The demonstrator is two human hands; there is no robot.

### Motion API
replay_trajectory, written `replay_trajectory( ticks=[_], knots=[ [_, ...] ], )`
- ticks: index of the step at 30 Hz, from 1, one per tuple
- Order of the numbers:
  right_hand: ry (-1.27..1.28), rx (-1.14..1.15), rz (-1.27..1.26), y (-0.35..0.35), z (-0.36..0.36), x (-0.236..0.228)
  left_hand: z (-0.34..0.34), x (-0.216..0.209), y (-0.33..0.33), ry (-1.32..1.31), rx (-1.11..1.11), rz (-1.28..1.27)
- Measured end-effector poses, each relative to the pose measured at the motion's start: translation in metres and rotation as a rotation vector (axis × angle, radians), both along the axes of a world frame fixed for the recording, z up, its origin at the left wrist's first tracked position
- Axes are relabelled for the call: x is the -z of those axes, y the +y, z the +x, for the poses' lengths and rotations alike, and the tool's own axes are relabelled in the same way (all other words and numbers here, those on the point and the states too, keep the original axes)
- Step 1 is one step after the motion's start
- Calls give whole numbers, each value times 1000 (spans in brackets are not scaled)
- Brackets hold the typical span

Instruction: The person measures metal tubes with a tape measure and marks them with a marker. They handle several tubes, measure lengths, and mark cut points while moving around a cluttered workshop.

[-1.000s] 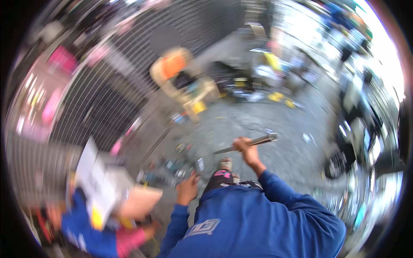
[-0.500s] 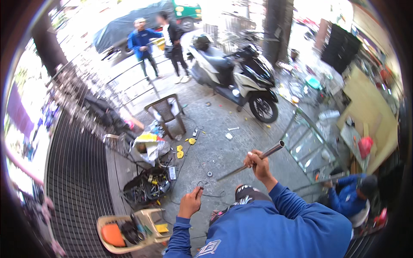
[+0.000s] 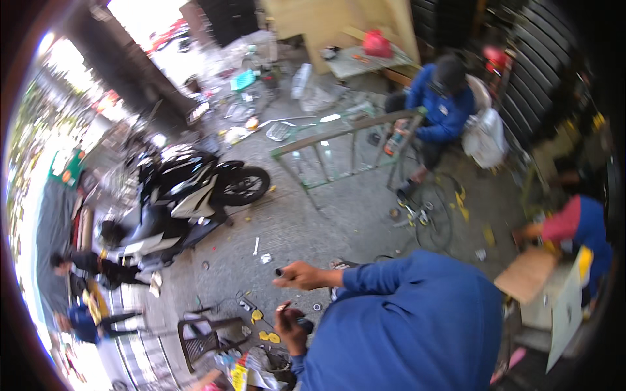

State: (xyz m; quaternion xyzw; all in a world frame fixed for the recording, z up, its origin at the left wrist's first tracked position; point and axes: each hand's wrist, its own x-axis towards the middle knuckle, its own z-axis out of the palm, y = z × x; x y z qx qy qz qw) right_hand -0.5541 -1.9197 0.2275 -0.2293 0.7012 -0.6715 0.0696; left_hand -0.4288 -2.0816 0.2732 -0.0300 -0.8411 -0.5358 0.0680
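My right hand (image 3: 301, 276), its blue-sleeved arm stretched across the middle, is closed round a metal tube (image 3: 279, 272). Only the tube's dark hollow end shows past the fingers; its length is hidden. Just below, my left hand (image 3: 291, 329) is curled, with thumb and fingertips raised. Something small and dark seems to be at its fingers, too blurred to name. The two hands are apart, above the concrete floor. Close by on the floor lie a small ring (image 3: 317, 307) and yellow pieces (image 3: 268, 337).
A scooter (image 3: 189, 202) stands left. Ahead, a person in blue (image 3: 447, 104) sits by a green metal frame (image 3: 345, 146), with cables (image 3: 440, 221) nearby. Another person (image 3: 577, 225) works at far right. A brown plastic chair (image 3: 199, 339) is lower left; two people (image 3: 98, 267) stand beyond.
My view has swung to the right, so the scooter now sits left and the seated person ahead. The tube, earlier seen at length, is now nearly end-on in my right hand.
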Motion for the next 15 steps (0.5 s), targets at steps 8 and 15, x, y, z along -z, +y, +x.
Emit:
replay_trajectory(
  ticks=[8,15],
  knots=[
    [72,6,-283,-28,-86,-88,-197,-121,-44,131,459,135],
    [65,378,-568,-50,-108,-90,-301,-134,-21,165,1007,147]
  ],
)
